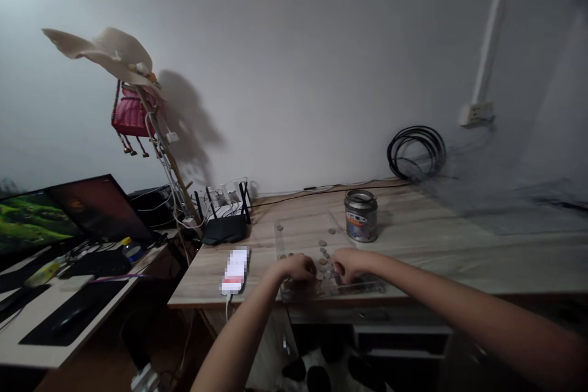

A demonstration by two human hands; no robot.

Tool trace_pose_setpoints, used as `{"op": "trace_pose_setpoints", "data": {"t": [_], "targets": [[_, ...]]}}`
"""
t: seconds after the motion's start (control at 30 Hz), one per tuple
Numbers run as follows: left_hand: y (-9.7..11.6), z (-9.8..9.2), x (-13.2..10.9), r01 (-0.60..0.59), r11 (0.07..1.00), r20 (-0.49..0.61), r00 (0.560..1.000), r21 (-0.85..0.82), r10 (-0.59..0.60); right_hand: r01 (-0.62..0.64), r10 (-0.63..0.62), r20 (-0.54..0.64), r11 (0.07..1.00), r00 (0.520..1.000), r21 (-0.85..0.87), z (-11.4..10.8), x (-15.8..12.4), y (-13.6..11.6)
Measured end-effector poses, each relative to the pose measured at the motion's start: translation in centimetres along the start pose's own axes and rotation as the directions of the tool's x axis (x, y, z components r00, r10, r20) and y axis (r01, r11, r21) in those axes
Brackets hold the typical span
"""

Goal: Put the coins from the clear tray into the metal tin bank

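Several coins (pixel 323 244) lie scattered on the wooden desk around a clear plastic tray (pixel 377 287) by its front edge. My left hand (pixel 299 267) is low over the tray's left part, its fingers curled closed beside the coins. Across from it, my right hand (pixel 348 264) bends down onto the right side of the coins, fingers drawn together. Anything inside either hand is hidden by the fingers. A metal tin (pixel 361 217) with a printed label stands upright behind my right hand.
A phone (pixel 235 269) with a white cable lies left of my left arm. Behind it sits a black router (pixel 224 229). Coiled black cable (pixel 416 153) leans on the wall, and clear plastic sheeting (pixel 514 208) covers the desk's right. Monitors (pixel 98 208) stand on the lower left desk.
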State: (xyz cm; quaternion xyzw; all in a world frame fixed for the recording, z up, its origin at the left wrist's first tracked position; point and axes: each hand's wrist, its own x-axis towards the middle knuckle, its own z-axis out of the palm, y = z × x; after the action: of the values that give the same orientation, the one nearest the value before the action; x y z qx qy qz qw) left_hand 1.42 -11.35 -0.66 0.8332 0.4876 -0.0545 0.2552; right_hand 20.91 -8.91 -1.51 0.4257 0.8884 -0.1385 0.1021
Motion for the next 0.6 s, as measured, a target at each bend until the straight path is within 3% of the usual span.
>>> {"op": "trace_pose_setpoints", "data": {"t": [0.1, 0.2, 0.3, 0.37, 0.47, 0.6], "targets": [[0.1, 0.1, -0.1, 0.028, 0.998, 0.043, 0.999, -0.048, -0.026, 0.007, -0.008, 0.02, 0.999, 1.0, 0.031, -0.2, -0.6, -0.1], [0.3, 0.7, 0.1, 0.055, 0.996, -0.001, 0.998, -0.07, -0.056, 0.02, -0.02, -0.002, 1.0, 1.0, 0.025, -0.2, -0.7, -0.3], [0.5, 1.4, -0.1, -0.028, 0.988, -0.087, 0.996, -0.154, 0.015, -0.002, 0.002, -0.013, 1.0, 1.0, -0.002, 0.0, -0.5, -0.3], [0.6, 1.7, -0.5, -0.082, 0.978, -0.09, 0.994, -0.193, 0.066, -0.002, 0.002, -0.005, 1.0, 1.0, 0.005, 0.2, -0.3, 0.0], [0.7, 1.7, -1.1, -0.076, 0.977, -0.036, 0.997, -0.198, 0.071, 0.022, -0.021, -0.013, 0.999, 1.0, 0.034, 0.4, 0.2, 0.4], [0.9, 1.6, -1.3, -0.058, 0.983, -0.053, 0.997, -0.174, 0.05, 0.039, -0.035, -0.064, 0.997, 0.997, 0.068, 0.7, 1.6, 0.5]]}}
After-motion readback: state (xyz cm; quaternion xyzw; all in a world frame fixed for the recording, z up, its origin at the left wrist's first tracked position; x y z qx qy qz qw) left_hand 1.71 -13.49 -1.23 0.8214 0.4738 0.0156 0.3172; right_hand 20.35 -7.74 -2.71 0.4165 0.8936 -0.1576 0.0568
